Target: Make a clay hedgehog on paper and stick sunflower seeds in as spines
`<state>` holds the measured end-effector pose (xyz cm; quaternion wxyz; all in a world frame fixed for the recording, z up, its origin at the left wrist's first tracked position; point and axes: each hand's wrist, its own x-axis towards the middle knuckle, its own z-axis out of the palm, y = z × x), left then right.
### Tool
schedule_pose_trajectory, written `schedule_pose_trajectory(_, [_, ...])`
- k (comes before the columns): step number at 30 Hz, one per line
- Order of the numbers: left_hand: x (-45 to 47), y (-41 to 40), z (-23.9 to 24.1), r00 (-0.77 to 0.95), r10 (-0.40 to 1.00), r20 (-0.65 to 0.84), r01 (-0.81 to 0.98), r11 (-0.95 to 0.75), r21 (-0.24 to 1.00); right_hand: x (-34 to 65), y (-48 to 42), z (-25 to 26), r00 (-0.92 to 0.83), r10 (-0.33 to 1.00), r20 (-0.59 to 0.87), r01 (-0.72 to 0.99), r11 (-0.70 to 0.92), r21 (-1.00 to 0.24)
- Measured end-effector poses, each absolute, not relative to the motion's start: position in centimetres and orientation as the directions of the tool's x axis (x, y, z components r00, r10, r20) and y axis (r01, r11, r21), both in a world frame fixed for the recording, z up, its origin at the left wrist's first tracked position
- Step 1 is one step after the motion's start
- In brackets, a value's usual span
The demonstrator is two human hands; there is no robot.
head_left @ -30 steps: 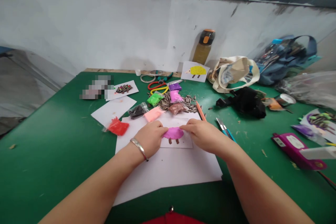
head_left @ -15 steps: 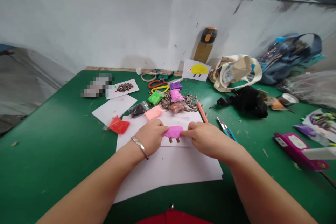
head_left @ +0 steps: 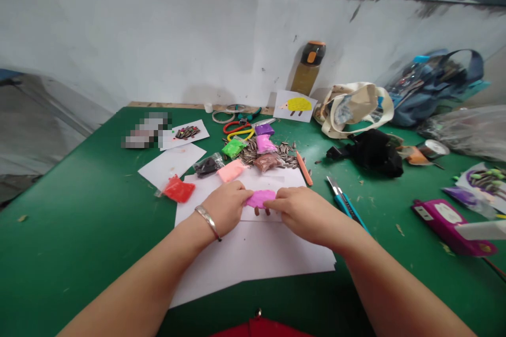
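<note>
Green table (head_left: pixel 59 221) below a white wall: left hand (head_left: pixel 226 206) and right hand (head_left: pixel 302 211), fingertips bunched together, pinch opposite ends of the pink clay patch (head_left: pixel 259 198) lying flat on a small white card (head_left: pixel 263 183) over paper sheets (head_left: pixel 256 258).

No legible text, labels or numbers; pixelated patch (head_left: pixel 146 129) on table (head_left: pixel 79 210) unreadable.

Pink clay (head_left: pixel 259 198), white paper (head_left: pixel 253 253), green table (head_left: pixel 79 210).

Soft even daylight, warped edges
</note>
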<state>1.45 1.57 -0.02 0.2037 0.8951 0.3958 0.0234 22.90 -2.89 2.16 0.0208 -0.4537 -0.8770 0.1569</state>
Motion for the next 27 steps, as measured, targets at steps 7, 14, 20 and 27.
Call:
schedule_pose_trajectory(7, [1.5, 1.7, 0.1, 0.669, 0.729, -0.144, 0.717, -0.583, 0.383, 21.3, -2.2, 0.1, -0.599, 0.801, 0.019, 0.755, 0.572, -0.322])
schedule_pose_trajectory(14, [1.4, 1.7, -0.1, 0.670, 0.730, -0.135, 0.717, -0.590, 0.371, 21.1, -2.7, 0.1, -0.616, 0.786, -0.051, 0.776, 0.594, -0.209])
schedule_pose_trajectory(20, [1.4, 1.7, -0.1, 0.671, 0.730, -0.130, 0.717, -0.593, 0.366, 21.4, -3.0, 1.3, -0.619, 0.783, -0.064, 0.776, 0.597, -0.204])
schedule_pose_trajectory(27, [1.3, 1.7, -0.2, 0.679, 0.725, -0.113, 0.708, -0.607, 0.361, 21.4, -3.2, 1.4, -0.648, 0.757, -0.084, 0.752, 0.619, -0.229])
